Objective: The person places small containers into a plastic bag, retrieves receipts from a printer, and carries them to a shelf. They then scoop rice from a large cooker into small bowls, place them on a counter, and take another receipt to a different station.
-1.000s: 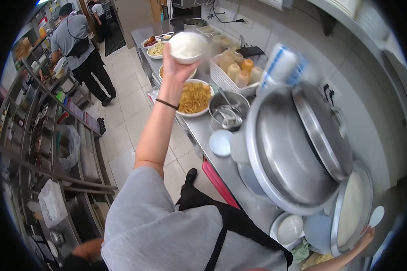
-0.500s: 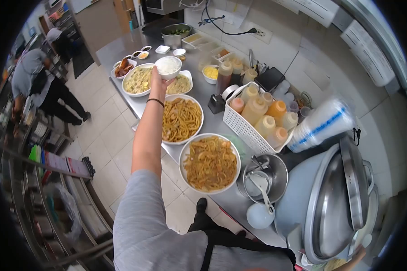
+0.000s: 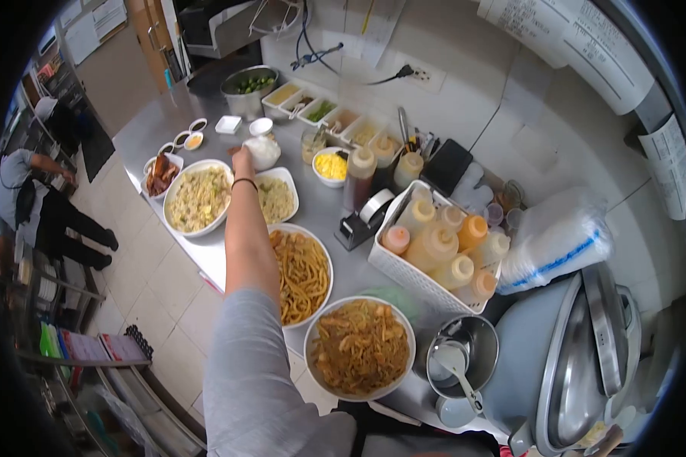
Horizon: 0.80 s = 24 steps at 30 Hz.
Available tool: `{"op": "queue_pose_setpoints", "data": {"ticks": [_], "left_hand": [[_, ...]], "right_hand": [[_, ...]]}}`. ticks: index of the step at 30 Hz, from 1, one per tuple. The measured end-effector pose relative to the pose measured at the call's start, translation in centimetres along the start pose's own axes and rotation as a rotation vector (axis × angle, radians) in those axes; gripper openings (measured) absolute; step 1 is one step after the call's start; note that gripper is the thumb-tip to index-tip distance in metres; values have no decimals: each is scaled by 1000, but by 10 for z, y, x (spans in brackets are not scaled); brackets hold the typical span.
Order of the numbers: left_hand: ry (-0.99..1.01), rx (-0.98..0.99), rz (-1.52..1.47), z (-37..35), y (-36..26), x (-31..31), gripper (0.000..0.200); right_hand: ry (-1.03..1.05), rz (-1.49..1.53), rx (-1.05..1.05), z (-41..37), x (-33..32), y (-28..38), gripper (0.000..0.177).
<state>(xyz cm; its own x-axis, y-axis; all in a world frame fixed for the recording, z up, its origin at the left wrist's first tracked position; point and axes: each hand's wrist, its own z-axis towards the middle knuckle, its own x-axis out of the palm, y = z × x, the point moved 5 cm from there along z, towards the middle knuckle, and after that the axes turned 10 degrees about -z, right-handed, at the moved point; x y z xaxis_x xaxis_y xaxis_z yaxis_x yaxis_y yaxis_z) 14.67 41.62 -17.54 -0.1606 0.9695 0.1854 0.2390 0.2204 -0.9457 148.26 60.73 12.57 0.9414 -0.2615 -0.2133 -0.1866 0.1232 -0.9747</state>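
My left arm reaches far out over the steel counter [image 3: 141, 137]. My left hand [image 3: 243, 161] grips the side of a white bowl of rice [image 3: 265, 151], which sits low at the counter beside a plate of pale fried rice [image 3: 276, 199] and a big bowl of fried rice [image 3: 198, 196]. Two plates of brown noodles [image 3: 301, 274] [image 3: 360, 346] lie nearer to me. Only the tips of my right hand [image 3: 611, 439] show at the bottom edge by the open rice cooker [image 3: 579, 365]; its grip is hidden.
A white basket of squeeze bottles [image 3: 434, 244], a metal bowl with a ladle [image 3: 462, 354] and a bagged stack of lids [image 3: 556, 240] stand at right. A pot of limes [image 3: 249, 87], condiment tubs [image 3: 320, 110] and small sauce dishes [image 3: 194, 139] line the back. A person [image 3: 31, 198] works at far left.
My left hand carried the rice bowl from head height out and down to the far counter. My view swung from the rice cooker toward the food plates.
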Motion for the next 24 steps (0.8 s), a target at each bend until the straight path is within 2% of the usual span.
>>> {"op": "queue_pose_setpoints", "data": {"ticks": [2,3,4,5,6,7,8,9,10,11,12,13,14,15,16,17,18,19,20,21,22,24], "left_hand": [[127,-56,-22,53,33,13,34],[66,-157,2,57,37,12,27],[65,-154,1,76,50,15,27],[163,24,202,104,64,22,21],[259,202,406,69,36,23,16],[173,-71,107,30,18,18,8],[176,-75,114,40,15,15,8],[198,204,470,63,5,15,8],[229,492,824,38,-17,23,9],[201,520,699,15,-34,15,9],[189,542,572,-37,-76,7,10],[107,654,846,-70,-106,5,14],[316,1247,1155,-93,-120,7,17],[336,1253,1508,-86,-125,9,26],[378,1431,1565,-12,-112,5,35],[496,824,905,74,-109,-10,37],[534,1422,1258,25,-130,-12,27],[759,874,634,53,-132,-18,39],[505,371,237,-63,-148,-43,57],[433,347,298,-180,-170,-59,70],[457,354,323,-232,-176,-73,71],[585,441,320,-298,-174,-101,64]], "right_hand": [[15,-16,3,-10,-6,-4,17],[15,-17,6,-13,-7,-4,17],[16,-19,7,-18,-12,-4,17],[17,-15,9,-21,-23,-4,16],[13,-3,7,-14,-20,-3,16],[14,-7,3,-6,-12,-3,16],[74,91,14,-1,-13,-2,16],[144,184,25,-2,-11,-1,17],[-98,326,99,19,14,7,13],[-369,470,138,41,45,14,13],[-628,577,140,66,87,23,17],[-474,230,-7,103,128,43,20],[-418,588,47,105,118,39,21],[-401,1016,111,98,95,34,23],[-425,1381,197,72,40,26,24],[-280,941,90,56,-6,17,23],[-572,788,83,60,-2,12,22],[-448,1185,216,58,-15,6,20],[-609,1097,181,74,9,6,16],[-655,1973,216,61,-6,9,13],[-223,2394,412,48,-34,9,15],[-293,2258,389,16,-81,-6,25]]}}
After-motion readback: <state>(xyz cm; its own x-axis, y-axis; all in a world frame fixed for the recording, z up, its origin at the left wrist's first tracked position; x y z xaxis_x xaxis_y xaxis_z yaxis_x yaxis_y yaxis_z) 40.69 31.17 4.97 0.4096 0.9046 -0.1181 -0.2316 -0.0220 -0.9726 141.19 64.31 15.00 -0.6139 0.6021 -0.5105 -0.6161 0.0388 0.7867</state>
